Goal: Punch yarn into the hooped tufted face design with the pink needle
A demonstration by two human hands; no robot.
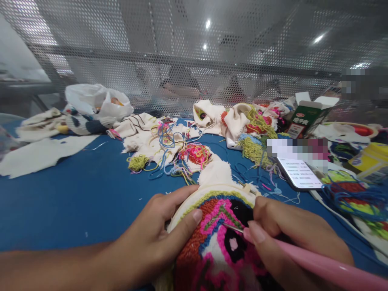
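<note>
My left hand (151, 238) grips the left rim of a round embroidery hoop (209, 194), thumb lying on the stitched cloth. The cloth in the hoop (218, 250) carries thick loops of pink, red, black, blue, green and white yarn. My right hand (291, 238) holds a pink punch needle (321, 266) like a pen. Its thin metal tip (232, 227) touches the pink and black yarn near the middle of the hoop.
On the blue table (91, 202) lie tangled yarn (194, 153) and cloth scraps (145, 137), a lit phone (300, 173) to the right, a green carton (306, 117), a white plastic bag (97, 101) and more yarn work (357, 198). A perforated metal screen (194, 60) stands behind.
</note>
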